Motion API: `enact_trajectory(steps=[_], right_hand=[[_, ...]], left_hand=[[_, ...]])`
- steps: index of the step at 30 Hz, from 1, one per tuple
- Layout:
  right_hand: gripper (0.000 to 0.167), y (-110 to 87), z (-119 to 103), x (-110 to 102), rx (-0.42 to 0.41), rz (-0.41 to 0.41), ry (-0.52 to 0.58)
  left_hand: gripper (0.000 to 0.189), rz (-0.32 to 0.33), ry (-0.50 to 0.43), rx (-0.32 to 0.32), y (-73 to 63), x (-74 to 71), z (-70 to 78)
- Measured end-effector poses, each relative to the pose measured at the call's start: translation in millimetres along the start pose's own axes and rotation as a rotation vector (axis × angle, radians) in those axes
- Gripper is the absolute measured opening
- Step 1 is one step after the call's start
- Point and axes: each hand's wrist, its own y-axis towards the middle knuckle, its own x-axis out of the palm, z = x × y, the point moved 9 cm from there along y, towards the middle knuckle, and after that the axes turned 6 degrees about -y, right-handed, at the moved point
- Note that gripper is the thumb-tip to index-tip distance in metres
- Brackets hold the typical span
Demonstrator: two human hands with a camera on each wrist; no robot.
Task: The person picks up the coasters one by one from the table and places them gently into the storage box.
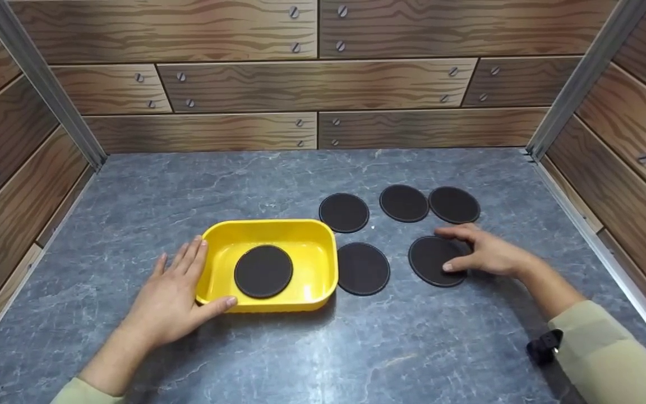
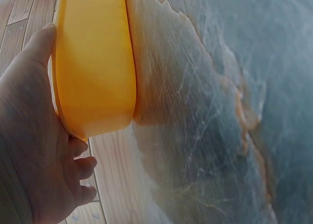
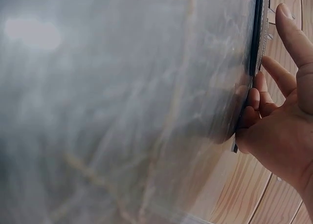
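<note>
A round black coaster (image 1: 263, 271) with a stitched edge lies flat inside the yellow tray (image 1: 323, 238). My left hand (image 1: 169, 300) rests at the tray's left end, fingers fairly straight along the rim and thumb on the near rim. In the left wrist view the left hand (image 2: 36, 116) is against the tray's side (image 2: 95, 62). On the right, my right hand (image 1: 488, 251) is low over another black coaster (image 1: 434, 261), thumb above its right part and index finger by its far edge. The right wrist view shows the right hand (image 3: 283, 111) with thumb and fingers spread apart.
More black coasters lie on the grey marbled table (image 1: 390, 348): one (image 1: 363, 269) beside the tray's right side, one (image 1: 344, 213) behind it, and two side by side at the back, left (image 1: 404, 203) and right (image 1: 454, 204). Wood-patterned walls (image 1: 317, 84) enclose the table.
</note>
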Motion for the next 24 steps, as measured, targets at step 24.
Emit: enact_trajectory(steps=[24], right_hand=[[0.082,0.8,-3.0,2.9,0.011,0.004,-0.070]], left_hand=[[0.118,-0.009,-0.034,-0.046,-1.4,1.2,-3.7]])
